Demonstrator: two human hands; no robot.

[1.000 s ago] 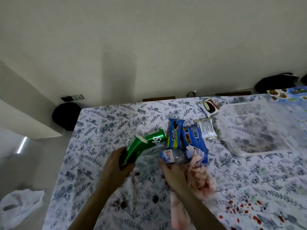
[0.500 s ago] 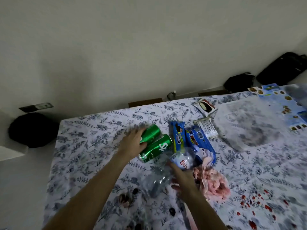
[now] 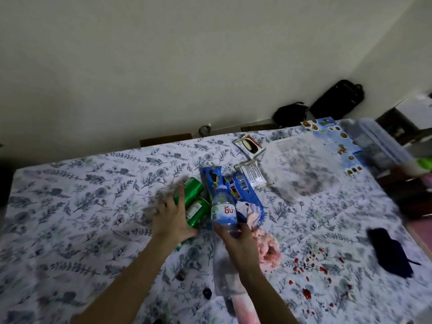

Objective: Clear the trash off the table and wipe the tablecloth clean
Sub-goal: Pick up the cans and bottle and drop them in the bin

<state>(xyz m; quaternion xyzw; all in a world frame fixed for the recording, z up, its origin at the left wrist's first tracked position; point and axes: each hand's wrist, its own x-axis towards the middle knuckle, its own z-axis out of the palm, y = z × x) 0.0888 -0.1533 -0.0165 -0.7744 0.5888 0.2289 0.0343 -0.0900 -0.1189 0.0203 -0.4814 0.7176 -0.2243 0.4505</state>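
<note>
Tablecloth of white fabric printed with blue-grey leaves (image 3: 93, 195) lies spread flat under everything. Near its middle, two green aluminium drink cans (image 3: 194, 190) lie on their sides, one beside the other. The left hand (image 3: 171, 218) rests against them from 7 o'clock, fingers spread and fairly straight, curled round nothing. Just at 3 o'clock of the cans, the right hand (image 3: 238, 244) grips the lower body of a clear plastic water bottle with a blue-and-white label (image 3: 223, 209), thumb and fingers wrapped round it, cap pointing toward 12 o'clock.

Beyond the bottle lie two blue cookie wrappers (image 3: 244, 195). A white snack wrapper with small print (image 3: 253, 176) lies at 1 o'clock of them, and a black-and-white ice-cream wrapper (image 3: 251, 146) lies farther toward 12 o'clock. A crumpled clear plastic bag (image 3: 301, 171) lies at 2 o'clock of the cluster.

A bunched pink cloth (image 3: 268, 251) touches the right hand on its 3 o'clock side. Red spots (image 3: 308, 265) stain the fabric at 4 o'clock of that hand. Dark crumbs (image 3: 181, 274) lie between the forearms. A dark blue object (image 3: 388, 253), too blurred to identify, lies near the 3 o'clock edge.
</note>
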